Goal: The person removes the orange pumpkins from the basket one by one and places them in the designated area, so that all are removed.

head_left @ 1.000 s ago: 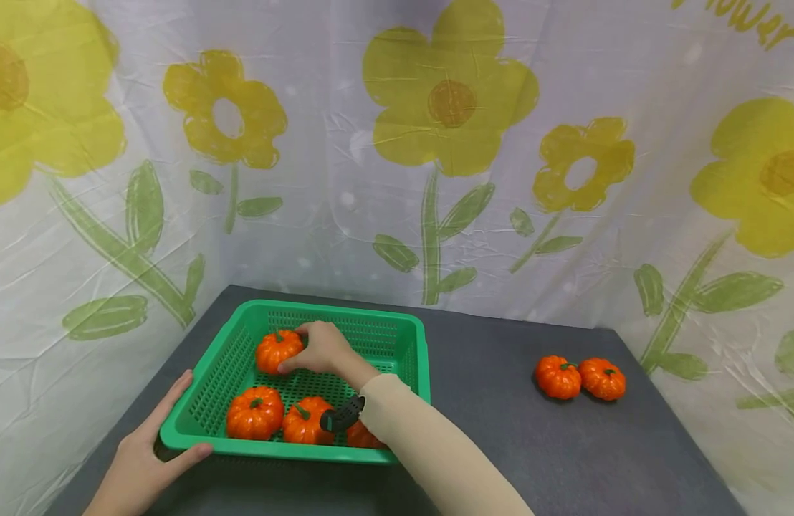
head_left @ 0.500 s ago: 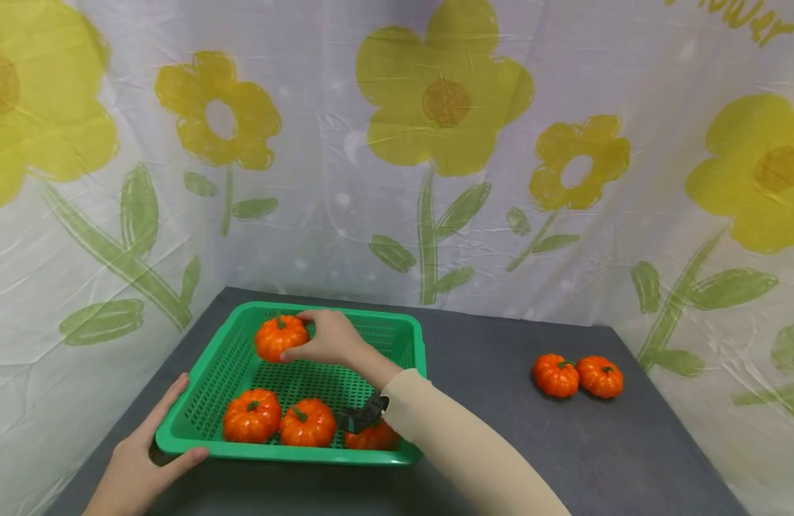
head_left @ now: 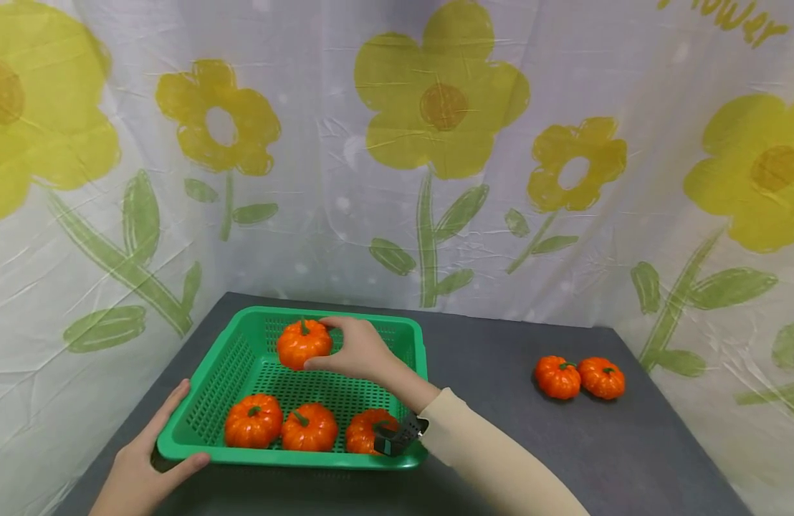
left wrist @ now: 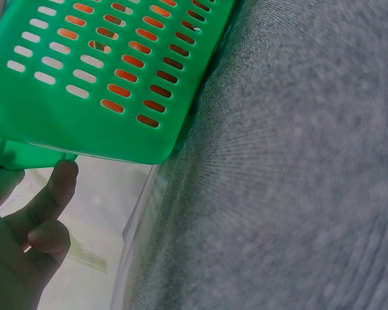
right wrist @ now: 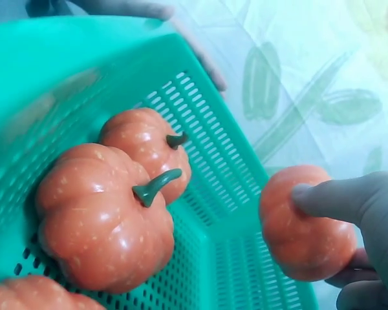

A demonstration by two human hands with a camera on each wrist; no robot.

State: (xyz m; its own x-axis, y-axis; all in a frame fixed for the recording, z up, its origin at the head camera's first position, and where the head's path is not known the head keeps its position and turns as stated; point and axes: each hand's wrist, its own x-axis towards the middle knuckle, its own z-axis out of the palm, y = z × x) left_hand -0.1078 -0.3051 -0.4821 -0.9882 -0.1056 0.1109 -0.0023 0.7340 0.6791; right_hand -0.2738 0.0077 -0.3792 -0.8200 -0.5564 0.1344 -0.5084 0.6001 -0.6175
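Observation:
In the head view my right hand (head_left: 358,351) holds a small orange pumpkin (head_left: 304,344) between thumb and fingers, raised over the back of a green plastic basket (head_left: 287,459). The right wrist view shows the thumb pressed on the side of this pumpkin (right wrist: 304,239). Three more pumpkins sit in a row along the basket's front wall: a left one (head_left: 253,421), a middle one (head_left: 309,428) and a right one (head_left: 370,430), partly behind the wristband. My left hand (head_left: 139,455) grips the basket's front left corner, fingertips (left wrist: 66,169) at the rim in the left wrist view.
Two more orange pumpkins, one (head_left: 557,378) beside another (head_left: 602,378), lie together on the dark grey table (head_left: 500,430) at the right. A white curtain (head_left: 319,215) with painted yellow flowers hangs behind the table and along its sides.
My right hand has lifted the pumpkin from the basket's back left and carried it to the right. The front right pumpkin shows more now. My left hand stays at the corner.

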